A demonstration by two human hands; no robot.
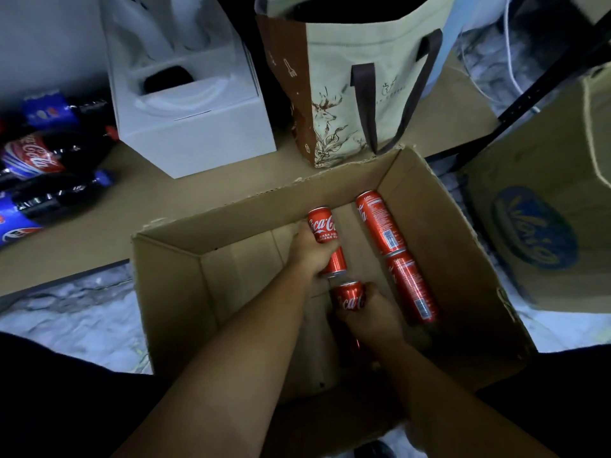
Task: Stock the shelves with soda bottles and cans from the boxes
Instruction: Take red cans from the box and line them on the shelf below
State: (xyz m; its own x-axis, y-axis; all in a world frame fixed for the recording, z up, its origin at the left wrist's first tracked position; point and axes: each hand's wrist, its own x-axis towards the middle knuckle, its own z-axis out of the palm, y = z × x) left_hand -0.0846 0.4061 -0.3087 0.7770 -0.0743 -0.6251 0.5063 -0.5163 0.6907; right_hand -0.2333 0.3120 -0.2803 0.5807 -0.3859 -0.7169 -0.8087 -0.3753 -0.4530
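Note:
An open cardboard box [172,276] stands on the floor below me. Inside it, my left hand [310,252] grips a red Coca-Cola can [322,226] lying lengthwise. Just nearer to me, my right hand [373,312] holds a second red can [348,295]. Two more red cans [380,223] [411,287] lie end to end along the box's right wall, untouched. On the low wooden shelf [99,223] beyond the box, several dark soda bottles [36,157] with red and blue labels lie at the far left.
A white box [198,127] and a beige tote bag [357,77] with dark handles stand on the shelf behind the cardboard box. Another brown carton [545,200] with a blue logo sits at the right, past a black shelf post [529,104].

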